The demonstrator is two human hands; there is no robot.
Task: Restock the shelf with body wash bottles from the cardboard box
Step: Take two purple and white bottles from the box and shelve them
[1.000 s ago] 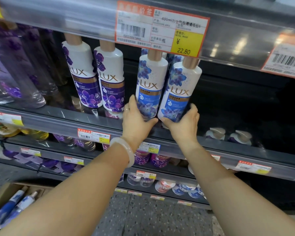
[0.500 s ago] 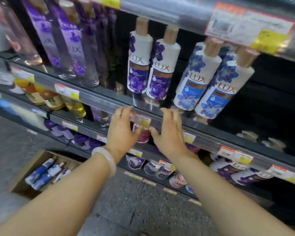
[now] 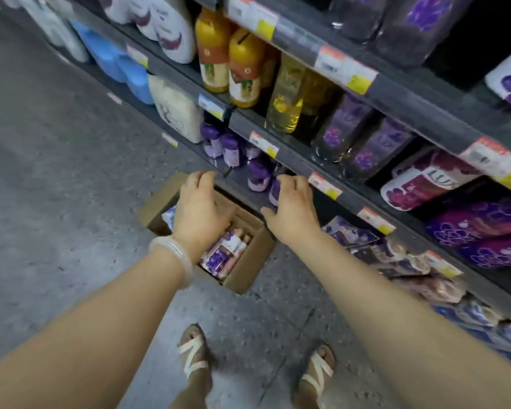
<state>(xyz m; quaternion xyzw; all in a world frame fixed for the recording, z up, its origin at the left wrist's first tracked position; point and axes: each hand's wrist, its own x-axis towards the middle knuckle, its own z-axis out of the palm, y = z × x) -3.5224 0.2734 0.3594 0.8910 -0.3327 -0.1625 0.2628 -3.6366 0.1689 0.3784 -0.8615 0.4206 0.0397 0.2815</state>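
An open cardboard box [image 3: 248,261] stands on the floor against the foot of the shelf unit. Inside it lie several body wash bottles [image 3: 226,250] with purple flower labels and pale caps; a blue-white one shows at the box's left. My left hand [image 3: 199,212] hovers above the box, fingers loosely curled, holding nothing. My right hand [image 3: 291,209] hangs beside it over the box's right edge, in front of a low shelf rail [image 3: 292,165], also empty. The upper shelf with the white body wash bottles is out of view.
Shelves run diagonally along the right, packed with yellow and orange bottles [image 3: 242,69], purple bottles [image 3: 345,128], refill pouches [image 3: 348,233] and red packs [image 3: 425,181]. Grey aisle floor [image 3: 56,172] lies to the left. My sandalled feet [image 3: 194,358] stand just behind the box.
Both hands have let go of the bottles on the upper shelf and dropped down to above the box. The view has swung down and left to the floor.
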